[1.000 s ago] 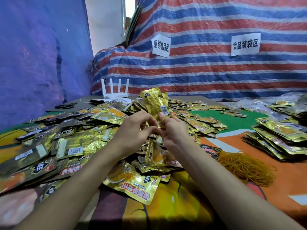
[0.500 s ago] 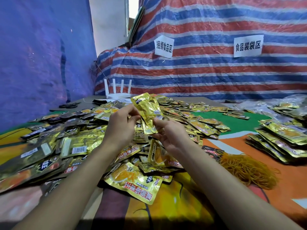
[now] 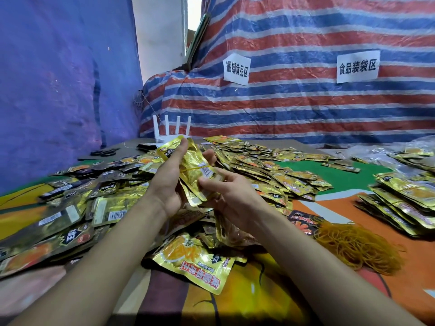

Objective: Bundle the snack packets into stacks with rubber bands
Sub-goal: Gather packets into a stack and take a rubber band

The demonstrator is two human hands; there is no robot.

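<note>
A small stack of gold snack packets (image 3: 193, 171) is held tilted above the table, with a yellow rubber band (image 3: 195, 168) around its middle. My left hand (image 3: 168, 182) grips the stack from the left, thumb lying along its upper face. My right hand (image 3: 226, 194) holds the stack's lower right end, fingers curled beneath it. Loose gold and dark packets (image 3: 266, 165) cover most of the table. A heap of yellow rubber bands (image 3: 355, 248) lies to the right of my right forearm.
A large gold packet (image 3: 195, 260) lies face up in front of me. Piled packets (image 3: 404, 203) sit at the right edge. A white router (image 3: 170, 132) and black scissors (image 3: 103, 152) stand at the back left. A striped tarpaulin (image 3: 306, 102) with two paper signs forms the back wall.
The stack went from upright with both hands pinched at its base to tilted and flat. My left hand shifted up along it and the band now shows around it.
</note>
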